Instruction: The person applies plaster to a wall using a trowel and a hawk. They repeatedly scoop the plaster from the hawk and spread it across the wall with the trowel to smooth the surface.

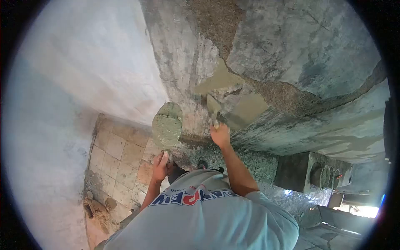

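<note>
My right hand [220, 134] is closed around the handle of a pointing trowel [213, 105], its blade at the wall [183, 62]. Patches of fresh mortar [221, 79] lie on the wall just above and to the right of the blade. My left hand [161, 164] grips the underside of a round mortar board [167, 124], whose handle is mostly hidden by the fingers. Wet grey-green mortar covers much of the board, which is held in front of the wall, left of the trowel.
Rough bare strips [287, 98] run across the wall where plaster is gone. Square tiles [121, 154] cover the floor at left, with a dirty bundle [98, 210] lying there. Rubble [258, 162] lies along the wall's foot. A dark block [293, 171] with coiled wire [327, 177] stands at right.
</note>
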Demonstrator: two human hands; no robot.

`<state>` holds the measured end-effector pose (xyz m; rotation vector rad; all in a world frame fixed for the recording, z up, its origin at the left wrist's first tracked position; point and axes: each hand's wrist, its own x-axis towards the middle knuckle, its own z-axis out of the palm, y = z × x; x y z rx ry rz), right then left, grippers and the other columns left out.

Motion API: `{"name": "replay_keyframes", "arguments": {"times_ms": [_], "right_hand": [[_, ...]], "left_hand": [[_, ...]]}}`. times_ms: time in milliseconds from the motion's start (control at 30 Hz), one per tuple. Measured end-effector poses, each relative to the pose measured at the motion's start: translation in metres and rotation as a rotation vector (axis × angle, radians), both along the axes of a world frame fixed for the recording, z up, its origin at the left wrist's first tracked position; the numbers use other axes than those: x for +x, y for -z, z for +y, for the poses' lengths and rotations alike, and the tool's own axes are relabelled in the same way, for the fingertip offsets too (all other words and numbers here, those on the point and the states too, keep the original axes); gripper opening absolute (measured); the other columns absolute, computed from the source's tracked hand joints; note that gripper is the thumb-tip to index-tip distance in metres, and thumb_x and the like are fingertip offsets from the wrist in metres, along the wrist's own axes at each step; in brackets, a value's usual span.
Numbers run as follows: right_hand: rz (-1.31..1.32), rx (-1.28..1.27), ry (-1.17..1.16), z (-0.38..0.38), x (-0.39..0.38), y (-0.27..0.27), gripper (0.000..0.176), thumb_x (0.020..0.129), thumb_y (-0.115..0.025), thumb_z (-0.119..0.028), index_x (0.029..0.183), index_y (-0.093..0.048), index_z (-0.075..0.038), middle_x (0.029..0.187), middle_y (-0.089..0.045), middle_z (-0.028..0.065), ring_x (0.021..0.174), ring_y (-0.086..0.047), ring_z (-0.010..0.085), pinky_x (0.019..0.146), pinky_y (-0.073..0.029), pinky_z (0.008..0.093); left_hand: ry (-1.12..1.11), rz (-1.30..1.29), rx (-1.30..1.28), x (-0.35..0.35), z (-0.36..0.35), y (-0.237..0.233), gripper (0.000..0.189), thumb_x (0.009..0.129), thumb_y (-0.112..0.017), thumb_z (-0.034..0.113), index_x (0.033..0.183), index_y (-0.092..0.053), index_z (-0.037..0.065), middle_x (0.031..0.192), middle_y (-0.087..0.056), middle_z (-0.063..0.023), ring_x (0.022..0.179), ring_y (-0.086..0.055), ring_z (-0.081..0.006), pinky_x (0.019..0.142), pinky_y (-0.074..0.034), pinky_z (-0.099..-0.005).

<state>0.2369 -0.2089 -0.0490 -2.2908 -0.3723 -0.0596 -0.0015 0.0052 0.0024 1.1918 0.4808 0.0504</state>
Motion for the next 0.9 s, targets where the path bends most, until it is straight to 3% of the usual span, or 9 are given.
{"name": "replay_keyframes", "arguments": {"times_ms": [100, 200, 300, 400, 567, 900], "right_hand": [[0.000, 0.108, 0.013, -0.004, -0.008, -0.004, 0.029, 0.088, -0.069, -0.025, 0.087, -0.068, 0.004, 0.078, -0.067, 0.0288, 0.078, -0.067, 0.0488, 0.070, -0.052, 0.0534], [0.009, 0.196, 0.093, 0.011, -0.001, -0.057, 0.031, 0.088, -0.070, -0.025, 0.086, -0.067, 0.005, 0.079, -0.068, 0.0286, 0.077, -0.067, 0.0498, 0.071, -0.052, 0.0536], [0.071, 0.207, 0.083, 0.026, 0.023, -0.055, 0.029, 0.089, -0.070, -0.024, 0.086, -0.068, 0.005, 0.079, -0.068, 0.0281, 0.077, -0.067, 0.0493, 0.070, -0.053, 0.0517], [0.124, 0.409, 0.051, 0.042, 0.018, -0.054, 0.026, 0.089, -0.069, -0.020, 0.081, -0.066, 0.005, 0.070, -0.064, 0.0230, 0.066, -0.066, 0.0416, 0.064, -0.049, 0.0477], [0.148, 0.269, 0.080, 0.060, 0.023, -0.008, 0.024, 0.089, -0.068, -0.019, 0.084, -0.068, 0.004, 0.072, -0.066, 0.0255, 0.069, -0.066, 0.0458, 0.066, -0.051, 0.0486], [0.179, 0.053, 0.075, 0.063, 0.004, 0.013, 0.033, 0.089, -0.067, -0.025, 0.086, -0.068, 0.007, 0.077, -0.068, 0.0292, 0.080, -0.069, 0.0485, 0.072, -0.055, 0.0526]], "left_hand": [[-0.027, 0.043, -0.003, -0.006, 0.000, -0.003, 0.039, 0.107, -0.050, 0.044, 0.090, -0.050, 0.009, 0.060, -0.044, 0.0021, 0.041, -0.037, -0.0077, 0.037, -0.027, -0.0259], [-0.020, 0.063, -0.045, -0.012, 0.001, 0.003, 0.040, 0.107, -0.050, 0.045, 0.087, -0.050, 0.009, 0.060, -0.044, 0.0022, 0.041, -0.038, -0.0076, 0.037, -0.026, -0.0256], [-0.036, 0.068, 0.005, -0.006, -0.003, -0.007, 0.041, 0.106, -0.050, 0.045, 0.085, -0.050, 0.010, 0.060, -0.044, 0.0024, 0.041, -0.038, -0.0075, 0.037, -0.027, -0.0252], [-0.017, 0.078, 0.004, -0.004, 0.001, -0.005, 0.041, 0.107, -0.049, 0.046, 0.086, -0.050, 0.011, 0.060, -0.044, 0.0028, 0.042, -0.039, -0.0076, 0.038, -0.027, -0.0251], [0.005, 0.057, -0.063, -0.008, 0.008, -0.004, 0.040, 0.107, -0.048, 0.046, 0.087, -0.051, 0.011, 0.061, -0.043, 0.0032, 0.043, -0.038, -0.0076, 0.038, -0.027, -0.0252], [-0.053, 0.032, -0.097, -0.018, 0.015, 0.000, 0.038, 0.108, -0.049, 0.041, 0.082, -0.047, 0.014, 0.058, -0.039, 0.0044, 0.042, -0.034, -0.0061, 0.038, -0.024, -0.0239]]}}
